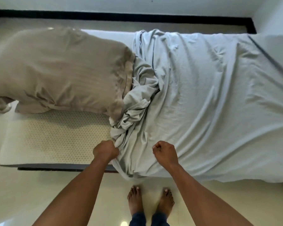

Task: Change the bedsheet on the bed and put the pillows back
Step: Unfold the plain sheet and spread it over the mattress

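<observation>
Lying against the bunched bedsheet (pixel 203 95), a beige pillow (pixel 55 70) on bare mattress (pixel 55 137).

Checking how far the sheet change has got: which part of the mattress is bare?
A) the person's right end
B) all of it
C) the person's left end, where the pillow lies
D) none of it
C: the honeycomb-patterned mattress shows bare beside the beige pillow, while the pale blue sheet, its bunched edge gripped by the left hand, covers the part to the right.

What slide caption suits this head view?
Left hand and right hand grip the pale blue bedsheet, half spread over the bare mattress beside a beige pillow.
</observation>
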